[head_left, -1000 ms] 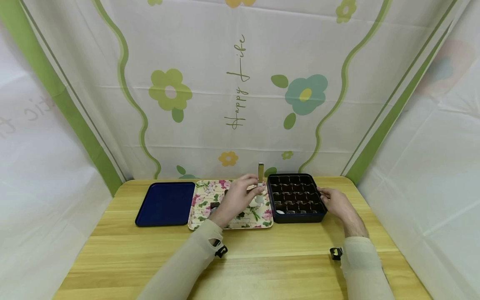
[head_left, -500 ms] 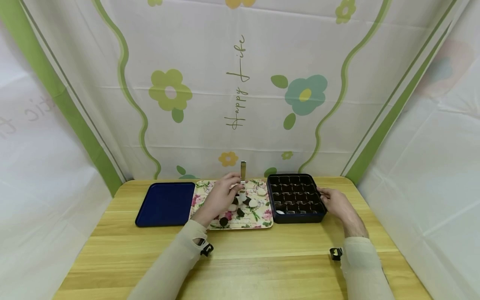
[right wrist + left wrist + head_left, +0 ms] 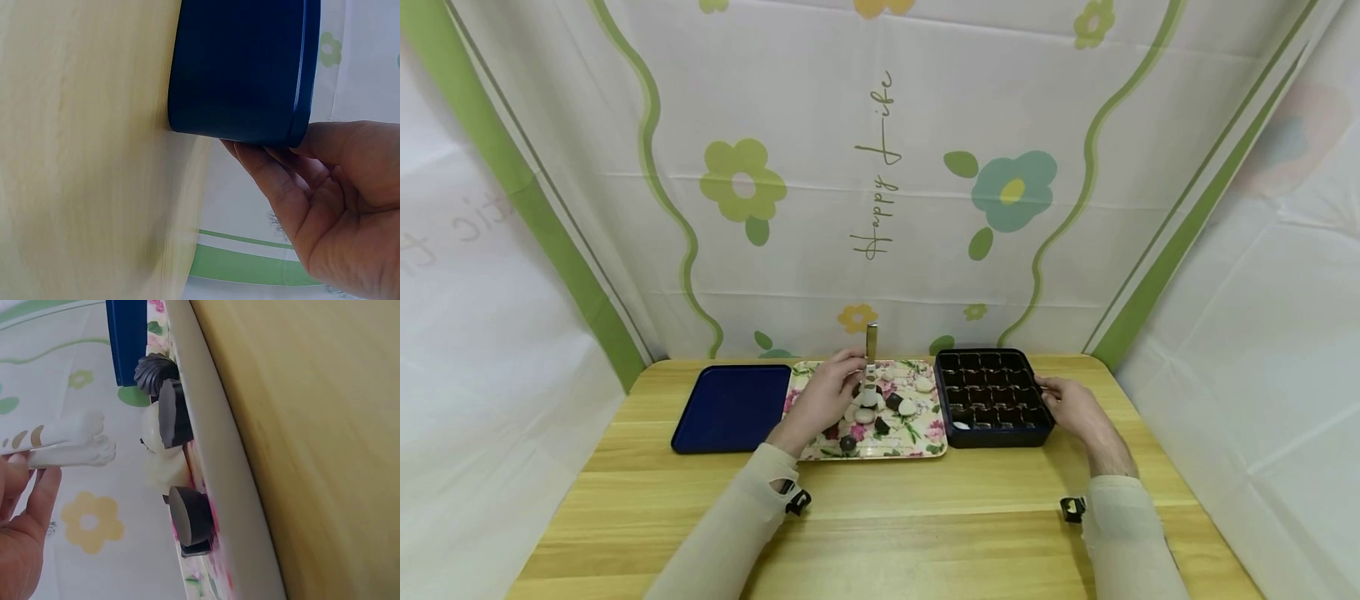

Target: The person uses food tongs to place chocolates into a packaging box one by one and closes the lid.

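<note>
My left hand (image 3: pixel 823 396) holds a pair of tongs (image 3: pixel 69 440) with white paw-shaped tips, the handle end pointing up. In the left wrist view the tips are close together, with no chocolate visible between them. They hover over dark and white chocolates on the floral tray (image 3: pixel 917 447). Among these are a dark swirled shell (image 3: pixel 155 374), a dark rounded chocolate (image 3: pixel 190 515) and a white chocolate (image 3: pixel 907 407). At the right, my right hand (image 3: pixel 1071 404) grips the side wall of a dark blue box (image 3: pixel 244 69), thumb near its rim. A white piece (image 3: pixel 961 426) lies in the box's front left compartment.
Left of the floral tray lies a flat blue lid (image 3: pixel 733 408). Lid, tray and box stand in a row along the far side of the wooden table (image 3: pixel 925 525). A printed curtain (image 3: pixel 820 275) hangs right behind them, with white side curtains at both ends.
My left hand and the tongs have moved left, away from the box and over the middle of the tray, uncovering several chocolates. The right hand and box have stayed in place.
</note>
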`<act>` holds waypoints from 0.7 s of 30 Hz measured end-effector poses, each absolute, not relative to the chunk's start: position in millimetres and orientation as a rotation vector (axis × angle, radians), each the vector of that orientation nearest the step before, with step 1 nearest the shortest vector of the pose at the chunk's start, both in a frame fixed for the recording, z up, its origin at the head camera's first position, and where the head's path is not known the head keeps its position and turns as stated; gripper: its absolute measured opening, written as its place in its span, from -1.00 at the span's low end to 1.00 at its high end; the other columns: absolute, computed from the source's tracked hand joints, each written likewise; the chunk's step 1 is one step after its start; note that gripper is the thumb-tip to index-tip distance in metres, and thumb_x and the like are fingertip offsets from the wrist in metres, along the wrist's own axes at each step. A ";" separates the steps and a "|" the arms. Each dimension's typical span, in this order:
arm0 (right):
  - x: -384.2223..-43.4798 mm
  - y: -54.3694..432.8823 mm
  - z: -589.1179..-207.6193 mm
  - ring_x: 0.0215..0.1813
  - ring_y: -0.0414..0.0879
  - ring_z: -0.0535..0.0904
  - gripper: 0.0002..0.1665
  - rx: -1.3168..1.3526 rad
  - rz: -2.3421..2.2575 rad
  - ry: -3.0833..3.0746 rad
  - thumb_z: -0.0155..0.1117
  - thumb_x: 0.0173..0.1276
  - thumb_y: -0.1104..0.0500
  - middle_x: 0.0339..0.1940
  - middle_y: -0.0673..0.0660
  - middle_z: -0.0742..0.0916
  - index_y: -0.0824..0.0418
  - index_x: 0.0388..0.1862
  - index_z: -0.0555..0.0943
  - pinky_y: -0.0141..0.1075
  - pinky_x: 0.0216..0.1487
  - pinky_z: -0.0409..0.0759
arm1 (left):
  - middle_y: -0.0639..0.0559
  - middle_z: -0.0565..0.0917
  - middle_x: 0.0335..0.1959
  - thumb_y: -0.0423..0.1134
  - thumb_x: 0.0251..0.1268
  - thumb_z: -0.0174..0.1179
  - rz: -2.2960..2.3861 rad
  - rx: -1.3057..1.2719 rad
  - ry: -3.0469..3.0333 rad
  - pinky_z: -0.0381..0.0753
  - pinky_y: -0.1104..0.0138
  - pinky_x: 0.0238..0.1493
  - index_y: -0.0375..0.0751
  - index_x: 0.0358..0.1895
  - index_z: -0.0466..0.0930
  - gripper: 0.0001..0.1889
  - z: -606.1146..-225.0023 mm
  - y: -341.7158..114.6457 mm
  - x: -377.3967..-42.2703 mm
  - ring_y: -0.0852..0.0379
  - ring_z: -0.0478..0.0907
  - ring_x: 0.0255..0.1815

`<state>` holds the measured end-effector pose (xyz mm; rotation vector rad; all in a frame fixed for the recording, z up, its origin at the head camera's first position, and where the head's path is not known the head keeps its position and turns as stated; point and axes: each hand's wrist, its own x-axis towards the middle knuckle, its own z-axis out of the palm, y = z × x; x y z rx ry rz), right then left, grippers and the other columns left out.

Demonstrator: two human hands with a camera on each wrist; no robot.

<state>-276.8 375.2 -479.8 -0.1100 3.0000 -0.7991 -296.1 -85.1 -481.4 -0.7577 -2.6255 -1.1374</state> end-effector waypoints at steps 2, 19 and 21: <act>-277.0 375.2 -479.9 0.29 0.43 0.79 -0.45 -0.110 -0.799 2.997 0.12 0.86 0.35 0.56 0.67 0.64 0.53 0.69 0.51 0.17 0.20 0.73 | -0.28 0.69 0.58 -0.43 0.87 0.20 -1.131 -0.758 -2.626 0.91 -0.02 0.30 -0.36 0.38 0.81 -0.72 -482.9 -86.8 -296.0 -0.20 0.82 0.35; -276.7 375.2 -479.6 0.44 0.57 0.74 -0.45 -0.119 -0.797 2.998 0.13 0.85 0.37 0.55 0.67 0.65 0.54 0.68 0.51 0.30 0.31 0.76 | -0.23 0.72 0.55 -0.23 0.70 0.48 -1.166 -0.764 -2.690 0.80 -0.20 0.47 -0.23 0.18 0.85 -0.80 -501.9 -93.8 -291.8 -0.31 0.69 0.56; -276.6 375.0 -479.0 0.44 0.56 0.74 -0.45 -0.117 -0.795 2.998 0.12 0.85 0.36 0.55 0.67 0.65 0.54 0.68 0.51 0.30 0.32 0.76 | -0.23 0.71 0.56 -0.24 0.70 0.47 -1.167 -0.771 -2.702 0.79 -0.20 0.51 -0.24 0.18 0.85 -0.80 -503.6 -94.4 -292.7 -0.31 0.68 0.59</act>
